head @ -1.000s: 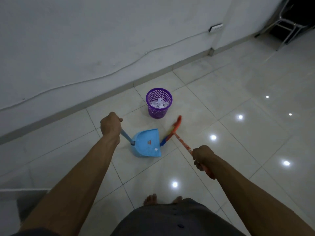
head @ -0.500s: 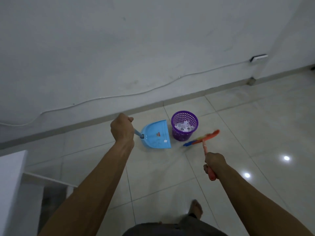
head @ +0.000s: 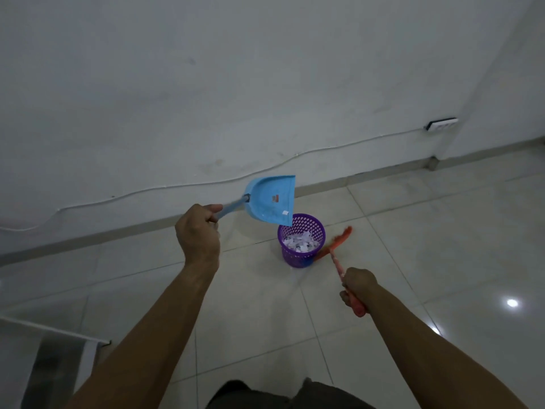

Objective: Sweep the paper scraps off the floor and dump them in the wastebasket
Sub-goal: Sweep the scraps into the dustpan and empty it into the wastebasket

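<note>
While the left hand (head: 198,234) grips it, dustpan (head: 265,199) lip points down into wastebasket (head: 290,258).
Right hand (head: 358,283) clenches broom (head: 339,240), its handle pointing ahead.

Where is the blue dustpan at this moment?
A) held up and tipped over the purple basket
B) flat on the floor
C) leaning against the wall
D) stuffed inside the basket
A: the left hand holds the dustpan in the air by its handle, its open edge tipped down just above the wastebasket, while the right hand holds the broom low beside the basket.
</note>
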